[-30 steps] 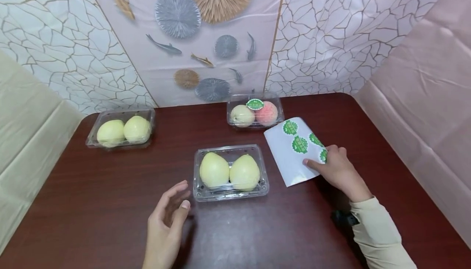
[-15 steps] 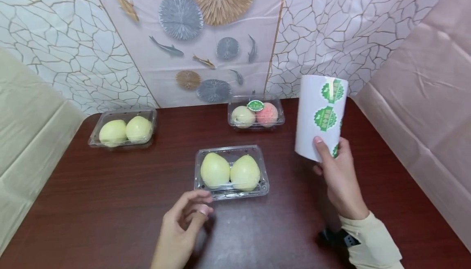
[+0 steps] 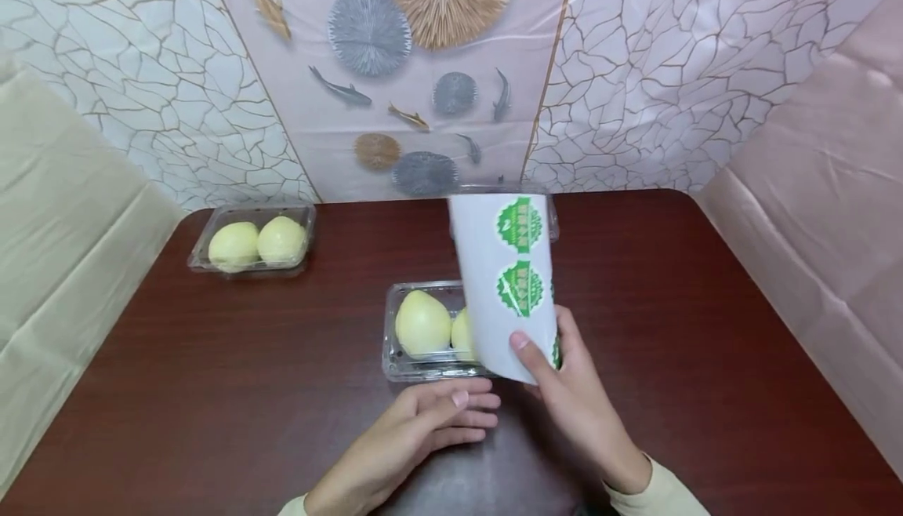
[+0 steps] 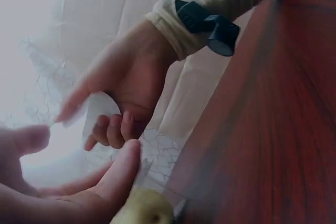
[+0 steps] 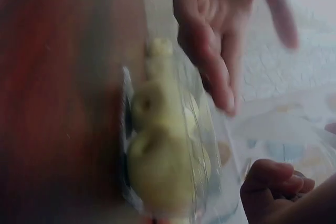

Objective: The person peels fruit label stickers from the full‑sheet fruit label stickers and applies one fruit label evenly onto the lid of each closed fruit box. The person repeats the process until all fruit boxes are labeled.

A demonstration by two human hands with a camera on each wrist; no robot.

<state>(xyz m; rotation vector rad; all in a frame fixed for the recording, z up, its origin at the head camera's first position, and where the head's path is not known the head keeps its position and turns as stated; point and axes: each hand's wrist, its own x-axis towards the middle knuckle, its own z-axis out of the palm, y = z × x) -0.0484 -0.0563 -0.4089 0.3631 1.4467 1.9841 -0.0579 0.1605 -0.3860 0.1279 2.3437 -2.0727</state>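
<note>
A white sheet with green round stickers [image 3: 487, 288] is held up, curved, by my right hand [image 3: 574, 402], the thumb on its front near the lower edge. My left hand [image 3: 423, 426] is just in front of the middle clear plastic box [image 3: 392, 359], fingers extended and holding nothing. Two pale yellow pears [image 3: 422, 324] sit in that box; the sheet hides most of the right one. In the left wrist view, the right hand [image 4: 139, 72] grips the sheet above the left hand [image 4: 100, 190]. The right wrist view shows the boxed pears [image 5: 160, 166] blurred.
Another clear box with two pears [image 3: 282, 240] stands at the back left of the dark red table [image 3: 212, 390]. At the back, a third clear box [image 3: 553, 222] is mostly hidden behind the sheet. Patterned cloth walls [image 3: 451, 139] enclose the table's back and sides.
My right hand has lifted the sticker sheet off the table and brought it left, over the middle box. My left hand has moved right, its fingers straightening.
</note>
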